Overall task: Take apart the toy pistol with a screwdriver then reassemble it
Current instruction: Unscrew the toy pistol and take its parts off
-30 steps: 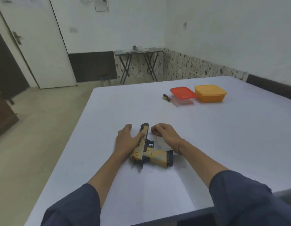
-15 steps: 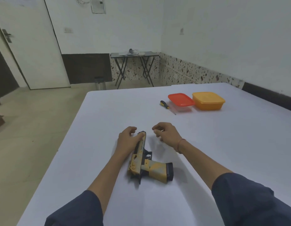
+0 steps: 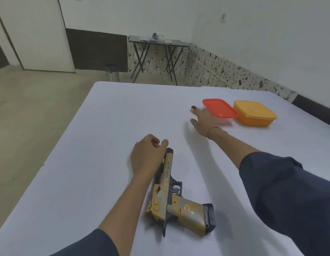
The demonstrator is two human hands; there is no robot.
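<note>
Toy pistol: it lies flat on its side on the near part of the surface, muzzle pointing away from us and grip toward our right, all in one piece as far as we can see.
Left hand: it rests on the surface against the left side of the barrel, fingers loosely curled and one fingertip at the muzzle. No finger wraps round the barrel. We judge it is there to keep the pistol from sliding.
Right hand: stretched far forward with fingers spread and flat, holding nothing, its fingertips at the screwdriver.
Screwdriver: only the yellow-and-black end of the handle shows past the fingers, and the rest is hidden. We think the tool is being fetched before any screw is touched.
Red-lidded box: it sits just right of the reaching hand and touches or nearly touches the orange box, perhaps meant for loose parts.
Surface: white, wide and smooth.
Room: pale walls with a speckled skirting band, a white door at the left, and a small folding table against the far wall.
</note>
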